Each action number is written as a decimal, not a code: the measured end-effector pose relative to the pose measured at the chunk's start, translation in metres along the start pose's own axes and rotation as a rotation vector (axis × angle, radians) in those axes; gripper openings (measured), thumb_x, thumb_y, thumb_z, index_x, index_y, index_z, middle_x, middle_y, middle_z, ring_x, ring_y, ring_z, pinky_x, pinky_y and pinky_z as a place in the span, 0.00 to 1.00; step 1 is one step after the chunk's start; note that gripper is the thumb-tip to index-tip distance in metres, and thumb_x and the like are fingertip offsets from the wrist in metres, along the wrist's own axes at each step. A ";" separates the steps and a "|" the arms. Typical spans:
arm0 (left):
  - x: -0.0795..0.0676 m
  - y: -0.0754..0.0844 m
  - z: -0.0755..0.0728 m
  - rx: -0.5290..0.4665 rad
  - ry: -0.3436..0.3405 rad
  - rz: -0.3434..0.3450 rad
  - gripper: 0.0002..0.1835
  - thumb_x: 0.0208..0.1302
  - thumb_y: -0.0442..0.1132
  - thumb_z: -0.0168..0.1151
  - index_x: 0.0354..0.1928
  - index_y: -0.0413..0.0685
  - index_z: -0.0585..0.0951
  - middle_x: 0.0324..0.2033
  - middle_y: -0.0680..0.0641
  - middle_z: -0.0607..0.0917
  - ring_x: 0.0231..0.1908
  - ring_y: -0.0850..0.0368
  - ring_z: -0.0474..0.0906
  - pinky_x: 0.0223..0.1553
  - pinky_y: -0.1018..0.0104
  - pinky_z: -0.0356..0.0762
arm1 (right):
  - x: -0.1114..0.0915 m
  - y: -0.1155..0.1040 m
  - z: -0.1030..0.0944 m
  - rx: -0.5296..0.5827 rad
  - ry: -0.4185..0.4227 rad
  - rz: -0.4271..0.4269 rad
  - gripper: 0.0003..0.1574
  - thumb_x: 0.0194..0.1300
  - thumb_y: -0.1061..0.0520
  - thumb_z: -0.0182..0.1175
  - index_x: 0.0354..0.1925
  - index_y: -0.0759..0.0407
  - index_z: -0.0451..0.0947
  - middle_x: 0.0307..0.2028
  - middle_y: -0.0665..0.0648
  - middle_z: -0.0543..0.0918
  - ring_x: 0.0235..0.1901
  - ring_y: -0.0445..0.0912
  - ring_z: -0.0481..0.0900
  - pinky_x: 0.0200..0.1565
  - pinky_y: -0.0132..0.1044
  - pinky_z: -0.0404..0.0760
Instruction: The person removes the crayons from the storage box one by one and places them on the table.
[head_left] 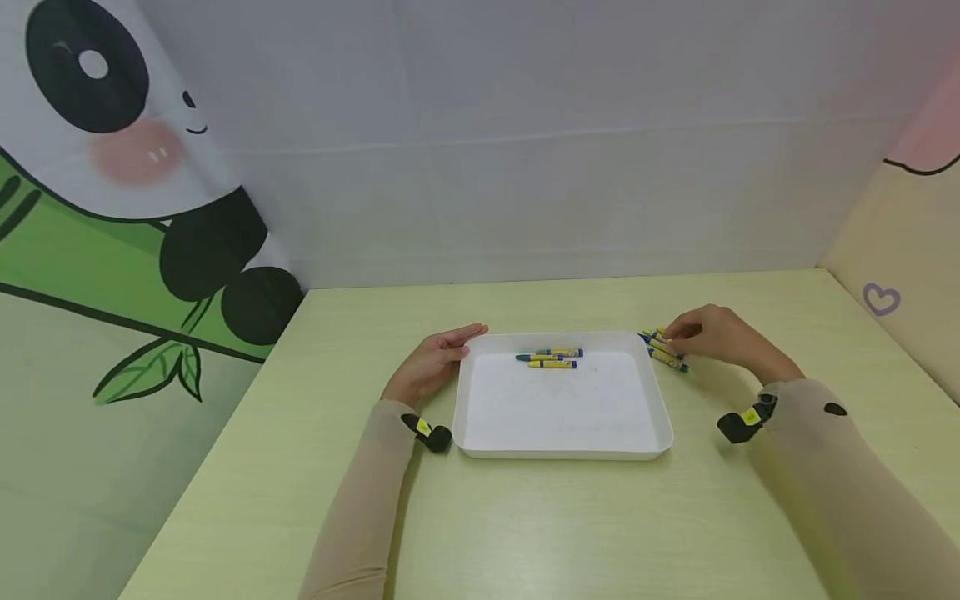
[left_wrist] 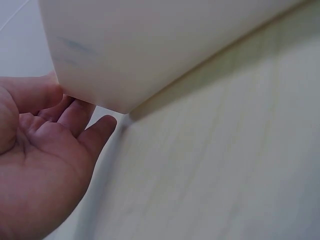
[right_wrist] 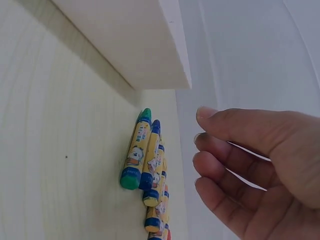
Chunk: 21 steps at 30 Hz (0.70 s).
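Because the loose crayons (right_wrist: 154, 177) lie close together just right of the tray (head_left: 555, 417), I could pick up two when I want one, or knock one so it rolls away on the tabletop (head_left: 525, 533). My right hand (head_left: 708, 333) hangs near them with bent fingers and a gap under the thumb, and on my screen I see nothing held in it. My left hand (head_left: 427, 367) holds the tray's far left corner between thumb and fingers; if I pushed too hard there, the tray could slide or tip, and the three crayons (head_left: 552, 364) in it might roll. Those three lie side by side near the tray's far wall, long ways from left to right, with their pointy ends to the left. The loose ones lie on a slant, and the green crayon (right_wrist: 134, 156) and the blue one (right_wrist: 152, 156) beside it point their tips toward the tray
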<state>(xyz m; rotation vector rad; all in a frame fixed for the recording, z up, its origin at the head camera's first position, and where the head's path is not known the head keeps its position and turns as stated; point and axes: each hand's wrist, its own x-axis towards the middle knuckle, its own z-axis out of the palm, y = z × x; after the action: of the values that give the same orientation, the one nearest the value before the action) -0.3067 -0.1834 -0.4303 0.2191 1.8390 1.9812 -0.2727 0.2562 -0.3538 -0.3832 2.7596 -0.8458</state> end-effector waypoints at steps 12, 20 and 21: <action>0.000 0.000 -0.001 -0.005 -0.015 0.006 0.26 0.71 0.24 0.44 0.69 0.42 0.66 0.70 0.47 0.66 0.72 0.54 0.56 0.72 0.55 0.55 | 0.011 -0.024 0.001 0.029 -0.031 -0.038 0.17 0.65 0.53 0.61 0.49 0.59 0.82 0.46 0.58 0.85 0.42 0.48 0.79 0.41 0.41 0.79; 0.001 -0.001 -0.002 0.002 -0.010 -0.005 0.25 0.71 0.26 0.45 0.69 0.44 0.67 0.70 0.48 0.67 0.72 0.55 0.56 0.72 0.55 0.54 | 0.025 -0.039 0.010 0.026 -0.055 -0.068 0.18 0.65 0.54 0.62 0.49 0.62 0.82 0.46 0.59 0.85 0.44 0.49 0.81 0.47 0.45 0.80; 0.001 -0.001 -0.002 0.006 -0.009 -0.005 0.25 0.72 0.26 0.45 0.69 0.45 0.67 0.70 0.49 0.67 0.72 0.55 0.56 0.72 0.56 0.55 | 0.027 -0.040 0.012 0.028 -0.059 -0.068 0.18 0.65 0.54 0.62 0.49 0.62 0.82 0.46 0.59 0.85 0.44 0.50 0.81 0.47 0.46 0.80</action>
<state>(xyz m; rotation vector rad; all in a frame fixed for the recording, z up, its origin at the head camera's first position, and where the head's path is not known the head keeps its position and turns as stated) -0.3086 -0.1849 -0.4318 0.2246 1.8386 1.9687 -0.2873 0.2093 -0.3439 -0.4918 2.6908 -0.8744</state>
